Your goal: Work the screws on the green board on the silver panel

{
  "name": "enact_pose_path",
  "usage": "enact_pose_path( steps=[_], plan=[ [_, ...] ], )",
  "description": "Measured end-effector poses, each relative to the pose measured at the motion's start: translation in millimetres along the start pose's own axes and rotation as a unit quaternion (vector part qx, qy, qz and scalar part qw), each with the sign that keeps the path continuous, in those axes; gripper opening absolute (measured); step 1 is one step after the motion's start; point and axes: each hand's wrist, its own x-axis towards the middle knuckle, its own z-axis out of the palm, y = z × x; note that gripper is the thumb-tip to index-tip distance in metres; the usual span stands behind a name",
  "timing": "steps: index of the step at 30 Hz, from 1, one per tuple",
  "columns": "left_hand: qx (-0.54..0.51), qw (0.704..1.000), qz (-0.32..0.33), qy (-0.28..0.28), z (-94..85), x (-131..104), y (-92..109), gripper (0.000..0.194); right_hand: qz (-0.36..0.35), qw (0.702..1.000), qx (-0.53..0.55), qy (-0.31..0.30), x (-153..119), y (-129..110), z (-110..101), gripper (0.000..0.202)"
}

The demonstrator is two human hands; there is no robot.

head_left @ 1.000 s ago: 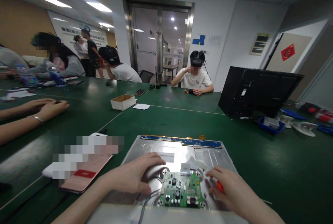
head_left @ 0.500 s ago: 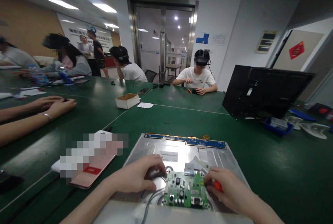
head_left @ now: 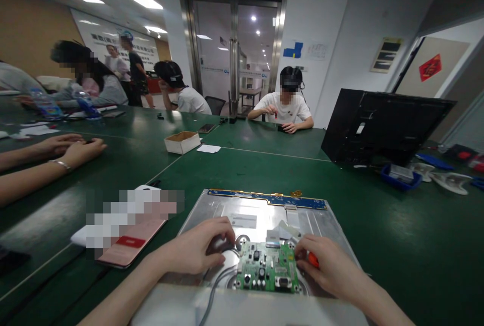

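Observation:
A green circuit board (head_left: pixel 266 268) lies on the silver metal back of a flat display panel (head_left: pixel 212 210). My left hand (head_left: pixel 204 245) is at the board's left edge, thumb and curved fingers apart, forefinger near its upper left corner. A grey cable (head_left: pixel 214 290) runs below that hand. My right hand (head_left: pixel 328 268) has its fingertips at the board's right edge. Tucked in its curled fingers is a screwdriver (head_left: pixel 313 260), of which only the orange handle shows. A blue circuit strip (head_left: pixel 260 198) runs along the panel's far edge.
Two phones, one with a pinkish face (head_left: pixel 130 242), lie left of the panel on the green table (head_left: pixel 242 174). Ahead is a small open box (head_left: pixel 182 143). A black monitor (head_left: pixel 385 126) and a blue tray (head_left: pixel 401 176) stand at right. Another person's hands (head_left: pixel 75 149) rest at left.
My view has tilted slightly, so the scene sits a little higher and further left. Both my hands keep their places beside the board. The person opposite now holds a red-handled tool upright.

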Motion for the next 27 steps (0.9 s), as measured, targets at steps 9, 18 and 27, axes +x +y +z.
enact_pose_path(
  steps=[9, 18, 27],
  plan=[
    [0.024, 0.998, 0.023, 0.054, 2.7, 4, -3, 0.014, -0.027, 0.998, 0.04, -0.043, -8, -3, -16, 0.011],
    [0.048, 0.994, 0.029, 0.096, 11.6, 16, -21, 0.014, -0.007, 1.0, -0.004, -0.002, -5, 4, -12, 0.013],
    [0.134, 0.984, 0.019, 0.114, -10.5, 42, -11, 0.015, 0.036, 0.996, -0.076, 0.022, 21, 13, -22, 0.033]
  ],
)
